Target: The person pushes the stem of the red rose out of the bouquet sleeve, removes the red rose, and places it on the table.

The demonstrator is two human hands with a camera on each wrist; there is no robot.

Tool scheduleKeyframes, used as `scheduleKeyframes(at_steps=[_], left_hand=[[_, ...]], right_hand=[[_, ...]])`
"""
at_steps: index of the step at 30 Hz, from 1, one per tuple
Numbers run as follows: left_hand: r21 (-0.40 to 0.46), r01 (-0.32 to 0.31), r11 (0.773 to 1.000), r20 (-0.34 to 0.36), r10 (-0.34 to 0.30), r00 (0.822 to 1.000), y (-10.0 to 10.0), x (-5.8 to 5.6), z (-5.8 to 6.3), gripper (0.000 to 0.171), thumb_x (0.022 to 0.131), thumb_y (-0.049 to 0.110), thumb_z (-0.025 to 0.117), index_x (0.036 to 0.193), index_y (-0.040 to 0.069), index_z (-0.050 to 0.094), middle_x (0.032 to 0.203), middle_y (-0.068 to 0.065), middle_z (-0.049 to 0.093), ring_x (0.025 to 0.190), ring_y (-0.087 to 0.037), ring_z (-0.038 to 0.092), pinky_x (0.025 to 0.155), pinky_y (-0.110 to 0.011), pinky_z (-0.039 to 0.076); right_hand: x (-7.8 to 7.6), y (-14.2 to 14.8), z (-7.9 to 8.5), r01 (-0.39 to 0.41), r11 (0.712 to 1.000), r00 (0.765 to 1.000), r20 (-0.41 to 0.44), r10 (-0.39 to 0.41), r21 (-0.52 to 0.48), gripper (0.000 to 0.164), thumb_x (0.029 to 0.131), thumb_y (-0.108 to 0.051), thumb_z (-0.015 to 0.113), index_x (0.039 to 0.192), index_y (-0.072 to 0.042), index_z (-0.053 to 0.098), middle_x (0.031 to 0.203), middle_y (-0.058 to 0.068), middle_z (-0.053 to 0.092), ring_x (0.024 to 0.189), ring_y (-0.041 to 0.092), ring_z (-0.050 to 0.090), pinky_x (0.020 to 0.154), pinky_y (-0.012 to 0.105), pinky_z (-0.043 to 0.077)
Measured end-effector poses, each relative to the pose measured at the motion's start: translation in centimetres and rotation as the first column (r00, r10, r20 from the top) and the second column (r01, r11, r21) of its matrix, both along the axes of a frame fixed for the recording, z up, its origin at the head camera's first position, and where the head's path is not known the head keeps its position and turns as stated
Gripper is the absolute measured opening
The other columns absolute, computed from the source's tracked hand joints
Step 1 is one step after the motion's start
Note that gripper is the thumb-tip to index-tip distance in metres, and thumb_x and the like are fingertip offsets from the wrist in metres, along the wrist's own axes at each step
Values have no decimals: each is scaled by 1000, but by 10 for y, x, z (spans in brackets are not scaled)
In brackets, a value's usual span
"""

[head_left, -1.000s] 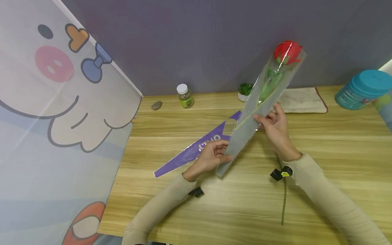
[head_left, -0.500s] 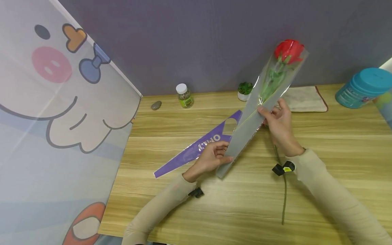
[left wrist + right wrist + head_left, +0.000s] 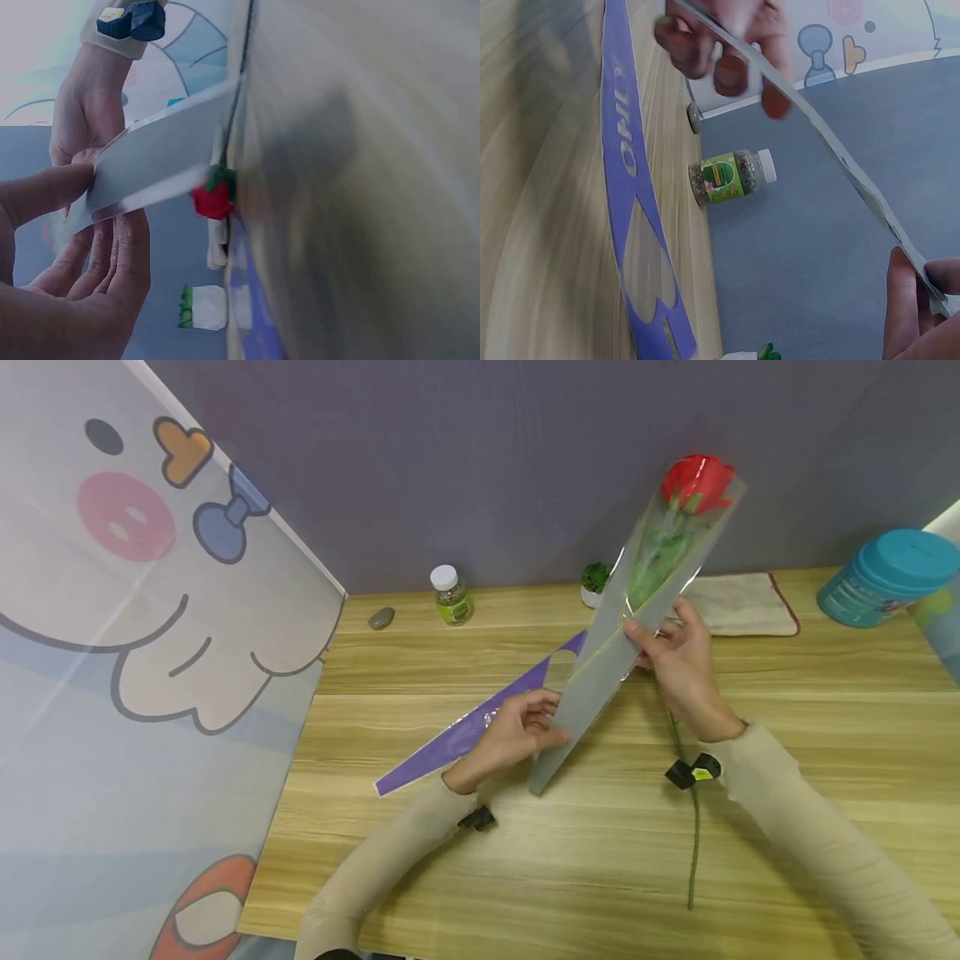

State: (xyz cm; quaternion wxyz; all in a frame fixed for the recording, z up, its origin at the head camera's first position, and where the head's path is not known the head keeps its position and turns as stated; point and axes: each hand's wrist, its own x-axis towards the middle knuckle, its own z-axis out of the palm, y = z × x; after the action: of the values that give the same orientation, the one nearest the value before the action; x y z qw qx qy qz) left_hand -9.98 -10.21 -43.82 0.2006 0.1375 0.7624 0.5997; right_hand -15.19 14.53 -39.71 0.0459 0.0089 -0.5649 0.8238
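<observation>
A red rose [image 3: 697, 483] stands inside a grey, clear-fronted flower sleeve [image 3: 600, 681], tilted up to the right above the table. My right hand [image 3: 678, 660] pinches the sleeve midway along, thumb in front and fingers behind. Near the sleeve's narrow lower end, my left hand [image 3: 517, 735] holds it between thumb and fingers; the left wrist view shows the thumb on one face of the sleeve [image 3: 157, 157]. Beneath my right hand, a second rose lies on the table: its green stem [image 3: 694, 852] shows, and its red bloom [image 3: 214, 201] appears in the left wrist view.
A purple sleeve [image 3: 457, 737] lies flat left of the hands. Along the wall stand a grey stone [image 3: 381, 618], a white-capped jar [image 3: 453, 597], a small potted plant [image 3: 595, 583], a folded cloth [image 3: 742, 604] and a teal tub [image 3: 885, 578].
The sleeve with its rose shifts slightly right, then back left. My right hand slides a little up along it. My left hand moves slightly up and left, its thumb shifting on the sleeve.
</observation>
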Motion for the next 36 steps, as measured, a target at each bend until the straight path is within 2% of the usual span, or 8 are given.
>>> scheduleKeyframes(at_steps=[2,5,9,14,19,25,31,36], left_hand=[[2,-11,1000,-4,11,1000,1,-2,4,48,89,5,78,135,2,63,124,-16,68,98,-9,62,86,-21,52],[35,-22,999,-9,23,1000,6,-6,8,45,89,5,78,132,1,64,118,-16,69,92,-7,64,82,-20,53],[83,-31,996,-4,32,999,11,-10,12,39,90,4,78,126,0,65,114,-20,72,87,-6,68,78,-22,56],[127,-63,990,21,61,998,16,-12,14,38,91,4,77,127,-1,65,121,-25,72,89,-6,71,79,-26,60],[149,-89,985,23,87,996,20,-13,12,40,90,2,77,128,-2,65,123,-26,71,89,-7,70,81,-26,60],[151,-93,984,37,89,995,20,-13,9,38,90,3,78,126,-2,66,123,-24,72,91,-8,71,81,-26,59],[152,-106,983,35,102,994,19,-11,6,36,89,2,78,123,-3,65,122,-26,72,89,-6,70,79,-24,58],[143,-111,983,11,110,994,17,-9,2,35,88,0,78,121,-5,66,120,-28,72,87,-5,69,78,-23,57]], right_hand=[[1,-2,1,-5,1000,1000,-4,5,6,40,95,2,72,127,-17,58,95,-4,80,75,8,77,58,21,60],[1,-5,1,-12,1000,1000,-2,12,-10,39,95,3,71,125,-18,58,93,-5,80,75,7,77,58,21,60],[2,-9,1,-27,1000,999,-17,27,-3,37,95,4,70,123,-17,58,92,-5,80,74,7,77,57,21,60],[5,-13,0,-51,998,998,-44,53,38,39,96,2,70,127,-16,57,95,-5,80,77,8,77,59,22,60],[6,-15,0,-75,996,996,-54,77,46,41,96,1,70,131,-15,54,98,-4,80,83,9,78,65,24,63],[7,-15,-2,-96,993,993,-59,100,63,44,96,3,70,133,-14,54,99,-5,80,85,9,78,68,25,63],[8,-15,-5,-108,987,990,-77,118,122,56,91,9,72,139,-13,53,104,-8,80,90,7,77,72,21,62],[10,-15,-8,-111,974,989,-70,127,198,58,91,8,74,139,-14,51,105,-11,78,92,5,76,72,20,62]])
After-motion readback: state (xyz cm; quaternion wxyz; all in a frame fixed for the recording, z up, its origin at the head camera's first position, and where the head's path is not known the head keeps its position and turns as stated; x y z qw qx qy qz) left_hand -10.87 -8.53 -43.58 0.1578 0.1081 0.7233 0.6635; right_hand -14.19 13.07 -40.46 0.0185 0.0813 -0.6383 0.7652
